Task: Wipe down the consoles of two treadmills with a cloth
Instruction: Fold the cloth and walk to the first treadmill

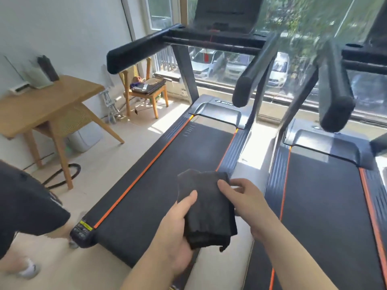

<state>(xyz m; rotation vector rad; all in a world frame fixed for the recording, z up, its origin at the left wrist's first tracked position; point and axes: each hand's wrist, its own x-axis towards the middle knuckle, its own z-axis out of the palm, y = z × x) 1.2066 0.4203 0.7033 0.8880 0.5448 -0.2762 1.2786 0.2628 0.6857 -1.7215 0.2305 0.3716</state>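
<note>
Two treadmills stand side by side facing a window: the left treadmill (167,174) has its dark console (228,13) at the top of the view, and the right treadmill (324,206) is just beside it. Both have black belts edged in orange. Padded black handrails (251,80) reach back toward the viewer. Off to the left are a wooden tabletop (41,105) against the wall, a wooden chair (146,91) by the window, and another person (25,206) in dark clothes at the frame's edge.

A folded dark cloth (207,206) is held up between both hands, over the rear of the left treadmill and well short of the console. The left hand (178,227) grips its lower left part, fingers curled underneath and thumb laid on top. The right hand (247,201) holds its right edge, thumb pressed on the upper face, fingers loosely bent and partly hidden behind the fabric.
</note>
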